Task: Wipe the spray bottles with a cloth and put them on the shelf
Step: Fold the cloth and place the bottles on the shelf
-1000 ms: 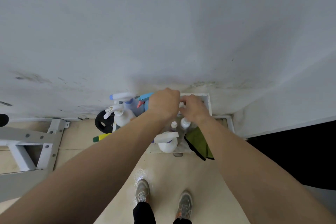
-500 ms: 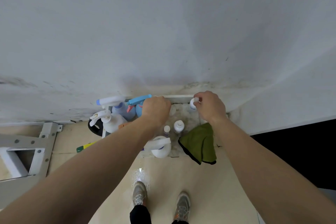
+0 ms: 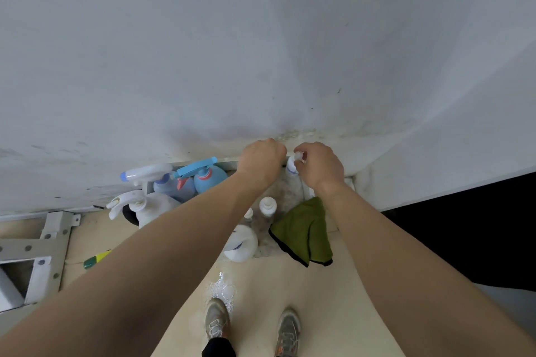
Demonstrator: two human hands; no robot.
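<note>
My right hand [image 3: 320, 166] pinches the cap of a small white bottle [image 3: 291, 169] standing at the back right of the low white shelf [image 3: 229, 163]. Just left of that bottle is my left hand [image 3: 261, 162], fingers curled; what is under it is hidden. Two blue spray bottles [image 3: 209, 180] and a white-triggered one [image 3: 146, 173] stand at the shelf's back left. A white spray bottle [image 3: 145, 206] is at the left, another white bottle [image 3: 240, 243] at the front. Two small capped bottles [image 3: 267, 206] stand in the middle. A green cloth [image 3: 304, 230] hangs over the front right edge.
The shelf stands against a white wall [image 3: 261, 52]. A grey metal frame [image 3: 43, 240] is on the floor at the left, beside a green-and-yellow item [image 3: 97, 258]. A wet patch [image 3: 224, 288] lies in front of my shoes. A dark area [image 3: 464, 226] is at the right.
My left hand has moved right from the blue bottles to beside the small white bottle. My right hand has stayed on that bottle's cap.
</note>
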